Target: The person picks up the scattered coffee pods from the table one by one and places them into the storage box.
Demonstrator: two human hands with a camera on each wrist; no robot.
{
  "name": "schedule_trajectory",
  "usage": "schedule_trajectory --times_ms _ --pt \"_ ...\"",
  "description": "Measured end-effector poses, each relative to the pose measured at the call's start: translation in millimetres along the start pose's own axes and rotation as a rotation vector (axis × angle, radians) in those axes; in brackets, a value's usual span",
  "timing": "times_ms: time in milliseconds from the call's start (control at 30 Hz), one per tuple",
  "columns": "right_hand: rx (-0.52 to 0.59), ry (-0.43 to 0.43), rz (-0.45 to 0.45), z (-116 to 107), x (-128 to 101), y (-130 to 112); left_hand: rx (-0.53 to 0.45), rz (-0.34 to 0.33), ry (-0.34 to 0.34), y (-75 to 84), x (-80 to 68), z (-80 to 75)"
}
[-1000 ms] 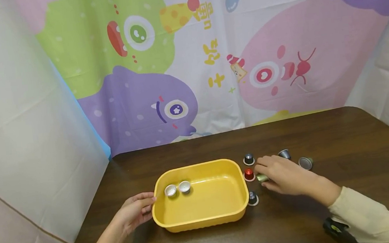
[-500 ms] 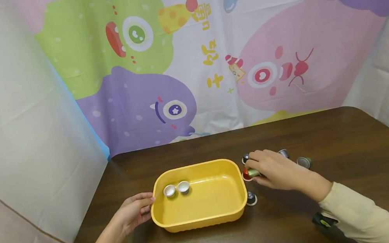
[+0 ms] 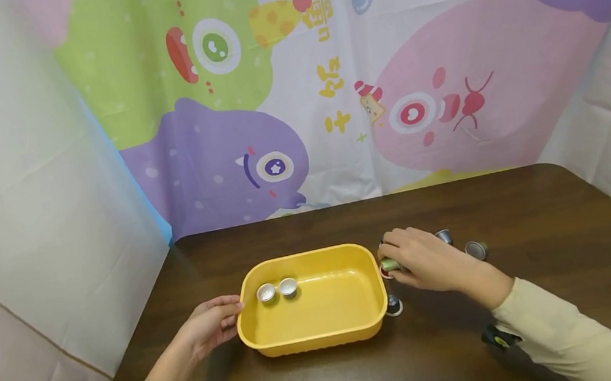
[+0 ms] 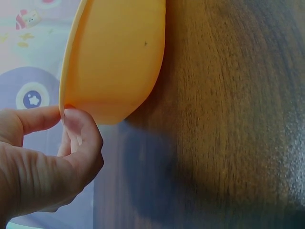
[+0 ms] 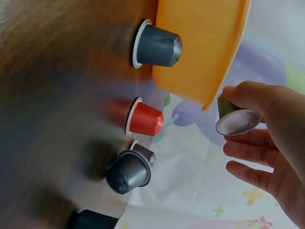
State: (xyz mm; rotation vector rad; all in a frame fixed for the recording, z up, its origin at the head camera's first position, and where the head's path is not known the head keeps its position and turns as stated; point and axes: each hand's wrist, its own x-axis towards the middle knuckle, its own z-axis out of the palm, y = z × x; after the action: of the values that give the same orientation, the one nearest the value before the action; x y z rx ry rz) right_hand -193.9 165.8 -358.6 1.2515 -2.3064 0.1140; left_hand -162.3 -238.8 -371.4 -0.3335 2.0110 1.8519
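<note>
A yellow tray stands on the dark wooden table with two silver capsules inside at its far left. My left hand touches the tray's left rim with its fingertips. My right hand pinches a green capsule just off the tray's right rim, lifted above the table. Below it stand a red capsule and grey capsules.
More capsules lie right of the hand: a grey one and a silver-faced one. Another grey capsule sits by the tray's right front corner. A cartoon backdrop hangs behind the table.
My right hand picked the green capsule up off the table and carried it left toward the tray's right rim. The left hand stayed at the tray.
</note>
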Motion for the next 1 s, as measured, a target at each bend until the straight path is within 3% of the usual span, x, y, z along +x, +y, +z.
schedule_trajectory --times_ms 367,1000 --pt "0.006 0.049 -0.040 -9.6 23.7 -3.7 0.031 -0.009 0.030 9.4 0.7 -0.5" --pt "-0.037 -0.036 -0.090 -21.7 62.0 -17.3 0.012 0.020 0.005 -0.5 -0.7 1.9"
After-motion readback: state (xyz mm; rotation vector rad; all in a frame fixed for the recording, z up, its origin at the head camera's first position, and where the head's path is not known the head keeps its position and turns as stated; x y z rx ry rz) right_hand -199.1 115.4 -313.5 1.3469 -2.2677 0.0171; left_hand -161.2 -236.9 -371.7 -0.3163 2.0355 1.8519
